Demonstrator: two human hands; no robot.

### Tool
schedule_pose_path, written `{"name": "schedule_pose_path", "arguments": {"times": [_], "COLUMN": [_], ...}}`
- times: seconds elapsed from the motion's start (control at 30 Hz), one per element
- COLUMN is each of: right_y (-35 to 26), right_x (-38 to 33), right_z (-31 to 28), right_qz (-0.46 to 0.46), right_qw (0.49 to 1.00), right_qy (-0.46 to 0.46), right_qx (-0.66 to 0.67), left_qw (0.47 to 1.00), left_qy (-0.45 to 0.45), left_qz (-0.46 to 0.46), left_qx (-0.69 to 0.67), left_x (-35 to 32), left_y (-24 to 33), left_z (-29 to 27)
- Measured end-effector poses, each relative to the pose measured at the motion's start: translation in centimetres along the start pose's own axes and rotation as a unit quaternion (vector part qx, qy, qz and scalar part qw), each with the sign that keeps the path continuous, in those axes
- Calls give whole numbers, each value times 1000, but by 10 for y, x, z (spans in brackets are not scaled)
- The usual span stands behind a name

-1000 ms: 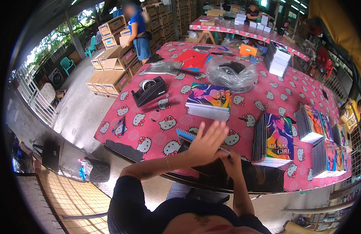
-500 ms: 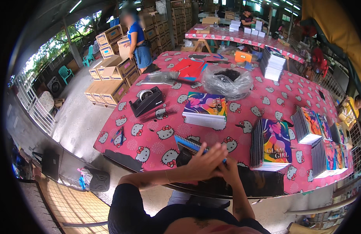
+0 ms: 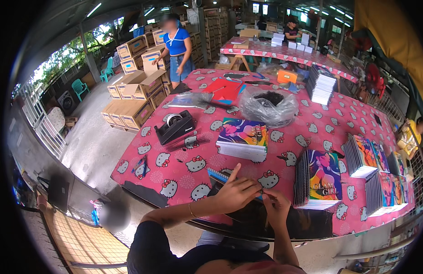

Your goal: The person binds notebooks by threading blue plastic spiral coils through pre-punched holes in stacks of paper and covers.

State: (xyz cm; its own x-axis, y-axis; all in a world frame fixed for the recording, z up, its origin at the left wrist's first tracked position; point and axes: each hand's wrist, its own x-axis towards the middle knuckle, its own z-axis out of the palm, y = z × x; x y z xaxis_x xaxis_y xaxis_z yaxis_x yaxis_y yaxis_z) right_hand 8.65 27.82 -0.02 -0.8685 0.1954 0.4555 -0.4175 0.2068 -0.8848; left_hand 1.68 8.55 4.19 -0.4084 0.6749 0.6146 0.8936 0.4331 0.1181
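The notebook stack (image 3: 325,176) at three o'clock looks finished, the blue-edged notebook (image 3: 217,174) seemingly not: right hand (image 3: 276,208) fingers pinch its end, left hand (image 3: 239,194) grip unclear.

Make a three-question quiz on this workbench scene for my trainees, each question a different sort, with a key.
1. Multiple choice: which thing is the left hand on?
A) a clear plastic bag
B) a blue-edged notebook
C) a cardboard carton

2. True or false: the bracelet is on the right wrist.

3. Short answer: which is nearer the left hand, the black tape dispenser or the orange box?

Key:
1. B
2. False; it is on the left wrist.
3. The black tape dispenser; the orange box is farther across the table.
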Motion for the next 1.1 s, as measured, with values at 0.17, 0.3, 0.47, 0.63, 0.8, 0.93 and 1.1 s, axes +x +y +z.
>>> {"name": "schedule_pose_path", "arguments": {"times": [0.17, 0.3, 0.47, 0.63, 0.8, 0.93, 1.1], "right_y": [-5, -13, -9, -20, -15, -26, -12], "right_x": [4, 10, 31, 43, 32, 25, 4], "right_z": [-4, -19, -39, -24, 4, -4, -5], "right_qz": [13, 45, 31, -73, -96, -68, -118], "right_qw": [1000, 996, 984, 981, 980, 979, 969], "right_qy": [-7, -69, -169, -136, 17, -19, -10], "right_qx": [-3, -45, -51, -119, -175, -192, -219], "left_qw": [1000, 1000, 999, 1000, 999, 999, 999], "left_qy": [10, 8, 13, 10, 32, 36, 39], "left_qz": [-13, -9, -10, -6, -7, -14, 5], "left_qx": [-11, -11, -36, -21, 26, 10, -2], "left_x": [3, 2, 4, 3, 0, -1, -1], "left_y": [1, 1, 1, 1, 8, 5, 3], "left_z": [-2, 1, 1, 0, 4, 3, 5]}}
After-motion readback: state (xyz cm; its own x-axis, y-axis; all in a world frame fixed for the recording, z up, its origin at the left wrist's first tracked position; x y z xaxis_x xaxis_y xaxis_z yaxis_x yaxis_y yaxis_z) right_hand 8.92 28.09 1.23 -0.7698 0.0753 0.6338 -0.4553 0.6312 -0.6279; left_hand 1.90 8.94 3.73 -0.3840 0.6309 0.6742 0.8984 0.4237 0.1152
